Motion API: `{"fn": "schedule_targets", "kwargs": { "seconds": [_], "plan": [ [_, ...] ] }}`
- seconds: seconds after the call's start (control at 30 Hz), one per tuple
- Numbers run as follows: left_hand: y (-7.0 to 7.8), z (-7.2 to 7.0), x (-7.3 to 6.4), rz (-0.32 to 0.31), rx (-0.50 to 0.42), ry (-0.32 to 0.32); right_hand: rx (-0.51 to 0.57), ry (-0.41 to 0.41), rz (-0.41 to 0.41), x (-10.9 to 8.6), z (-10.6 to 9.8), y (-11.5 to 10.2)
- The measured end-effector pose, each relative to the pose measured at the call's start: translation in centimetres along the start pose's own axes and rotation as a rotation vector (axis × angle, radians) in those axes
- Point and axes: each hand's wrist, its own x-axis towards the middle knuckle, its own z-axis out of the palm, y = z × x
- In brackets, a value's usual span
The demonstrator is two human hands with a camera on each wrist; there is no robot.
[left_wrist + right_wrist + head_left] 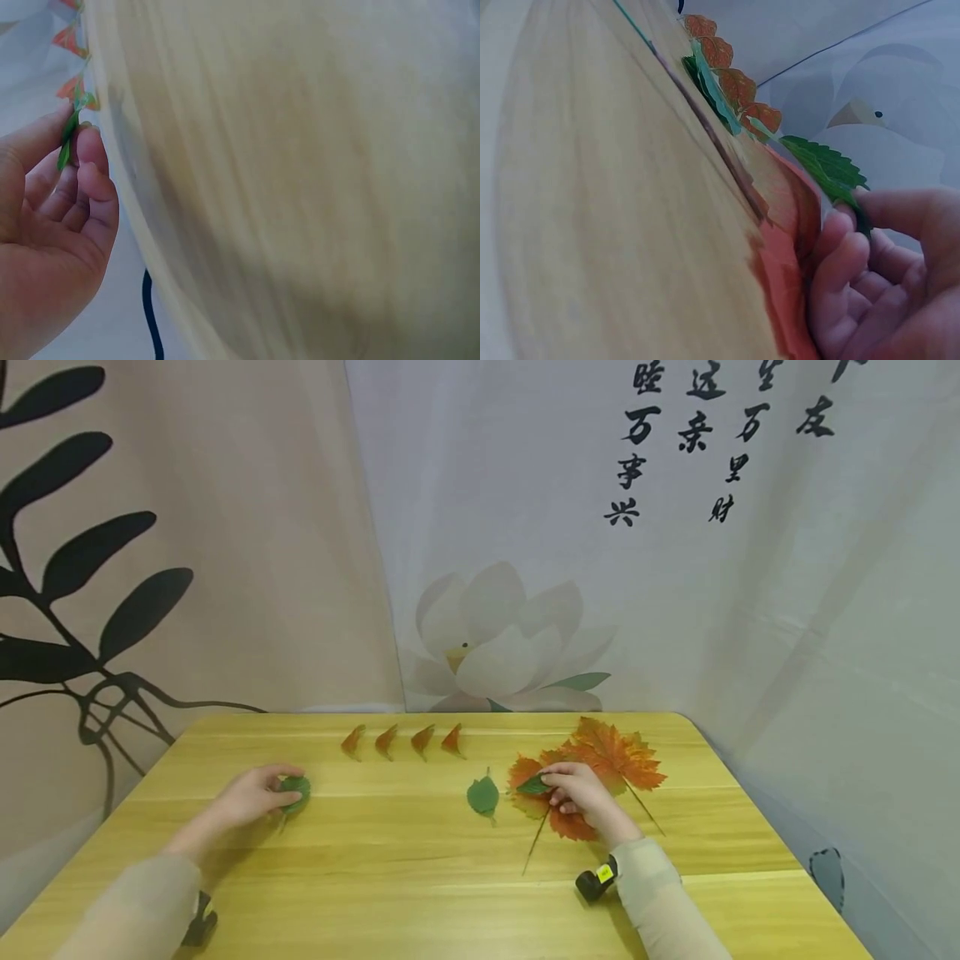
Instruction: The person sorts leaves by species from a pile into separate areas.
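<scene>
Head view: green leaves [297, 788] [533, 785] in both hands [249, 797] [585, 795]

Green leaves [483, 797] look matt, the tabletop [375, 868] smooth, faintly glossy wood, the backdrop [510, 485] matt, creased cloth.

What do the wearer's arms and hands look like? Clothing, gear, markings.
Left hand and right hand: bare, no gloves or rings visible. Left sleeve and right sleeve: pale, plain, long, ending short of the hands. Each wrist has a small black camera: left camera, partly hidden; right camera, with a yellow label.
</scene>
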Motion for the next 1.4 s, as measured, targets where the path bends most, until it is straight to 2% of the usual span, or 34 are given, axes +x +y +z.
{"fn": "schedule_targets", "kwargs": {
  "seconds": [0.2, 0.33, 0.6, 0.9, 1.03, 1.17, 1.27, 1.4],
  "plan": [
    [-0.6, 0.3, 0.7, 0.014, 0.002, -0.014, 0.006, 0.019, 0.004, 0.5, -0.2, 0.8],
    [-0.8, 0.4, 0.9, -0.005, 0.009, -0.021, 0.007, 0.013, -0.001, 0.5, -0.3, 0.8],
    [-0.7, 0.6, 0.7, -0.055, -0.007, -0.035, -0.004, -0.015, -0.021, -2.0, 0.5, -2.1],
    [-0.6, 0.7, 0.6, -0.062, -0.012, -0.038, -0.004, -0.026, -0.016, -2.3, 0.6, -2.5],
    [-0.6, 0.7, 0.6, -0.061, 0.009, -0.037, -0.008, -0.020, -0.009, -1.8, 0.5, -2.1],
    [-0.5, 0.6, 0.5, -0.055, 0.025, -0.049, -0.007, -0.010, -0.006, -0.6, 0.2, -0.8],
    [-0.4, 0.5, 0.4, -0.052, 0.022, -0.074, -0.008, -0.002, -0.008, 0.2, 0.1, 0.0],
    [-0.1, 0.3, 0.2, -0.062, -0.006, -0.128, -0.012, 0.009, -0.028, 0.6, 0.2, -0.1]
  ]
}}
